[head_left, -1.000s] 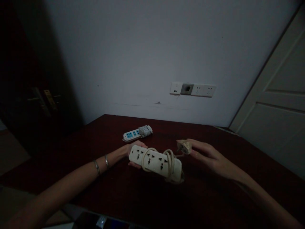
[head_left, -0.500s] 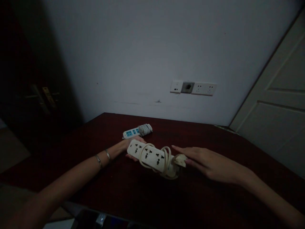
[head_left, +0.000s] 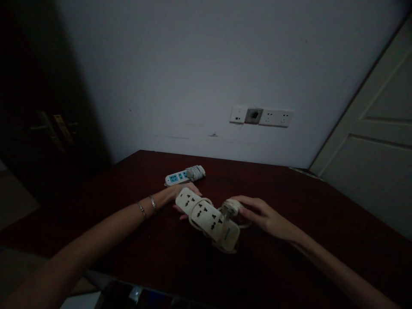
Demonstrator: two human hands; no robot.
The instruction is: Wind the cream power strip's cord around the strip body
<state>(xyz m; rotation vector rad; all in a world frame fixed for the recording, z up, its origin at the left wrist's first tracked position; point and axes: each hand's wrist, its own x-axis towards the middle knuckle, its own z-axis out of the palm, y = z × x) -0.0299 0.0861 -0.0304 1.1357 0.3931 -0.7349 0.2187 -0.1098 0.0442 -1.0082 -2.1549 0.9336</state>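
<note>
A white power strip (head_left: 206, 214) with its cord looped around it is tilted above the dark red table (head_left: 154, 266). My left hand (head_left: 188, 195) grips its far left end from beneath, most of the fingers hidden behind the strip. Over the strip's right end, my right hand (head_left: 257, 212) pinches the plug (head_left: 232, 207), with a bit of cord (head_left: 245, 224) curving just below the fingers. Behind my left hand lies a second power strip (head_left: 178, 177) with blue sockets, its grey cord (head_left: 195, 173) bundled at one end.
Wall sockets (head_left: 275, 117) are set in the wall behind the table. A pale panelled door (head_left: 380, 141) stands at the right, a dark door with a handle (head_left: 48, 126) at the left. Unclear items show below the table's front edge.
My right hand has moved slightly left and curled around the plug, lifting it over the strip. The strip's right end has dipped, and the cord loop there has shifted.
</note>
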